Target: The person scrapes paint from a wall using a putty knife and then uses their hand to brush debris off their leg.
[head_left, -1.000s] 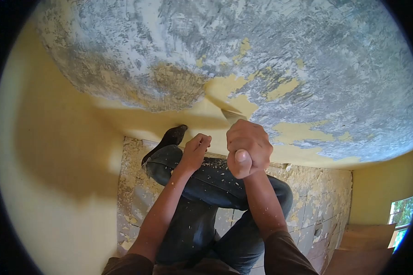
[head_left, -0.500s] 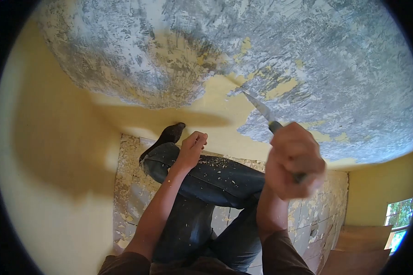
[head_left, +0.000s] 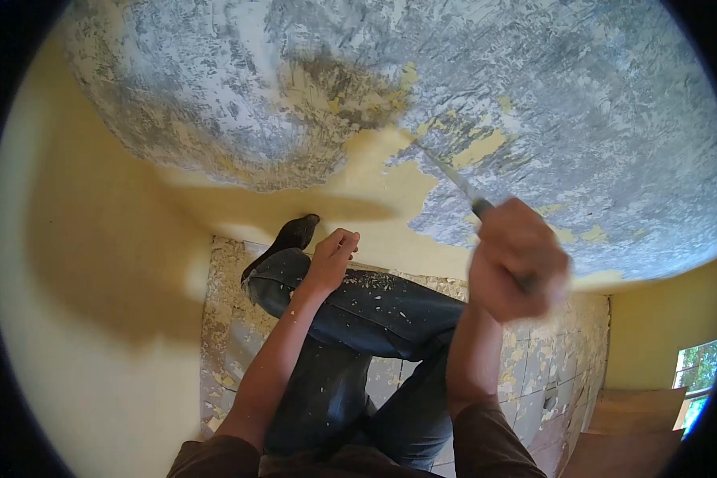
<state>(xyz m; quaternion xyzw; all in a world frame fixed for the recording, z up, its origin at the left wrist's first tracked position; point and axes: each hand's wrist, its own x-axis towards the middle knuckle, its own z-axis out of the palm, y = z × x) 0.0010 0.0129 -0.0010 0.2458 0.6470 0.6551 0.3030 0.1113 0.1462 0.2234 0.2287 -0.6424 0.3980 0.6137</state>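
Observation:
My right hand (head_left: 518, 259) is closed around the dark handle of a scraping knife (head_left: 454, 177); the hand is slightly blurred. The narrow metal blade points up and left, its tip at or close to the wall by the edge of the yellow paint (head_left: 390, 171). Whether the tip touches cannot be told. My left hand (head_left: 334, 253) rests by my raised knee with its fingers loosely curled and nothing visible in them. Paint flakes (head_left: 378, 296) lie scattered on my dark trousers below it.
Grey-white scraped wall (head_left: 581, 119) fills the upper view, with yellow patches left on it. A plain yellow wall (head_left: 95, 319) stands at left. Flakes cover the tiled floor (head_left: 526, 374). Brown boards (head_left: 633, 426) lean near a window (head_left: 699, 370) at lower right.
My right hand has moved slightly up and the knife's tip has shifted up and left along the wall. My left hand stays put.

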